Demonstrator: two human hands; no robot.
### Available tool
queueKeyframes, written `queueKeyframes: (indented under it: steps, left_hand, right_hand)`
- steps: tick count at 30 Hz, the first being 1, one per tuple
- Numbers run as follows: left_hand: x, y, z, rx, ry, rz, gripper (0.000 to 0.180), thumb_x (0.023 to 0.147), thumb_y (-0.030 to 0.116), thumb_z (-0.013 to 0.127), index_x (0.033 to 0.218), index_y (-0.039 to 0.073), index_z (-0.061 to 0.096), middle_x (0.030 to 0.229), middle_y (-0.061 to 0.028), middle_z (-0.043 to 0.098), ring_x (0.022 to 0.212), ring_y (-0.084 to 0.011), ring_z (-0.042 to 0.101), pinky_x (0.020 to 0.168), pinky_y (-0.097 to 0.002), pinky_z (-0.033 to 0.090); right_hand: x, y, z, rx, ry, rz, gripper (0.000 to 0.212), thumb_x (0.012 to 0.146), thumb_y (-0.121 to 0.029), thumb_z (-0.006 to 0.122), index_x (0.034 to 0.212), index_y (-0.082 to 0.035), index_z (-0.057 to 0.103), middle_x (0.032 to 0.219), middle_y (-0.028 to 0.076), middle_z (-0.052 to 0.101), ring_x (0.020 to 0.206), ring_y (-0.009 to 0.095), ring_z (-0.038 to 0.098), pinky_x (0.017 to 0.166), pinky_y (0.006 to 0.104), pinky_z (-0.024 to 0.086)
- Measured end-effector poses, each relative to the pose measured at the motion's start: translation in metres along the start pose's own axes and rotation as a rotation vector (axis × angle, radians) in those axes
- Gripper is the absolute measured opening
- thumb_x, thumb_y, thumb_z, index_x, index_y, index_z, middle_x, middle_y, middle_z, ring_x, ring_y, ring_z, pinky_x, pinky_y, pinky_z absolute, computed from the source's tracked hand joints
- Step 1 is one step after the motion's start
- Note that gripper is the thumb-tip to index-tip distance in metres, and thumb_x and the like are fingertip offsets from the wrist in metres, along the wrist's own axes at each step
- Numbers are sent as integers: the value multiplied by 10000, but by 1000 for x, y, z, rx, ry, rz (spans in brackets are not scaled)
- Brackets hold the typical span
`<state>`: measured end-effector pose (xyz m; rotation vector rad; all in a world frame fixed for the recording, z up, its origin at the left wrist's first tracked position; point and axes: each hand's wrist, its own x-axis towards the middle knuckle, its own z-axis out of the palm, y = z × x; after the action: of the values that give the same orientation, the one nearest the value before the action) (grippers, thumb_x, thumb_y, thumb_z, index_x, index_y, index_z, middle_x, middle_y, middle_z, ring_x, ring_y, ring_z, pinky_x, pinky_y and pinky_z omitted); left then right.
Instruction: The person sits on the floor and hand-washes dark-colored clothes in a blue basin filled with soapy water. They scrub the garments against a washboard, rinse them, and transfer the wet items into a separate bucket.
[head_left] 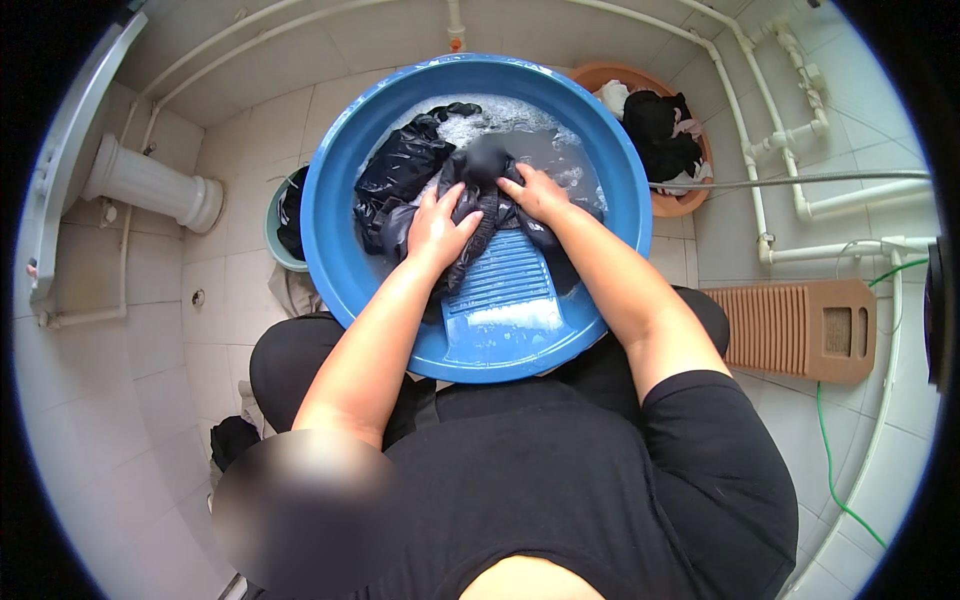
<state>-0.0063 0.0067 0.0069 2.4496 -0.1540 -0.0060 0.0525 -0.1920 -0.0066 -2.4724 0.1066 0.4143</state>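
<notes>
A shiny black garment (408, 158) lies bunched in soapy water inside a large blue washtub (330, 190). Part of it is draped over the top of the tub's built-in ridged washboard (505, 270). My left hand (440, 228) grips the cloth on its left side, thumb toward the middle. On the other side my right hand (538, 195) has hold of the same garment, its fingers partly sunk in the folds. A gathered, elastic-looking edge runs down between the hands. Blur hides a patch of cloth just above them.
An orange-brown basin (700, 190) of dark and light clothes stands back right. Left of the washtub sits a small teal basin (275, 228) with dark cloth. A brown washboard (800, 330) lies at right, near white pipes (850, 205) and a green hose (828, 440). A white pedestal (150, 185) stands left.
</notes>
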Motion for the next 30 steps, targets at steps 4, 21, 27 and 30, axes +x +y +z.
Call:
queueKeyframes:
  steps: [4, 21, 27, 30]
  left_hand:
    - [18, -16, -3, -22, -55, -255, 537, 754, 368, 623, 1197, 80, 529, 1162, -219, 507, 1056, -363, 519, 907, -396, 410]
    - [20, 1, -35, -2059, -579, -613, 347, 846, 435, 551, 945, 104, 576, 861, -90, 609, 759, -215, 619, 710, -357, 524]
    - [1, -20, 1, -1547, -64, -374, 280, 870, 246, 501, 1042, 34, 568, 942, -81, 612, 841, -172, 595, 757, -321, 487]
    - [3, 0, -5, -1367, 27, -487, 249, 877, 207, 469, 1003, 31, 591, 919, -72, 608, 828, -168, 590, 737, -281, 473]
  right_hand:
    - [57, 60, 22, -23, -229, 159, 604, 812, -546, 455, 1202, -90, 531, 1259, 226, 472, 1190, 330, 448, 989, 373, 348]
    - [-104, -119, 6, 287, 228, -1034, 324, 593, -86, 653, 866, -40, 486, 993, 125, 570, 846, 315, 588, 716, 345, 482]
    - [-88, -112, 28, 86, 427, -849, 213, 670, -279, 651, 751, -91, 591, 743, 95, 588, 679, 271, 595, 615, 370, 489]
    - [-73, -107, 25, 184, 434, -597, 226, 772, -282, 572, 774, -58, 605, 789, 150, 610, 698, 325, 593, 593, 380, 475]
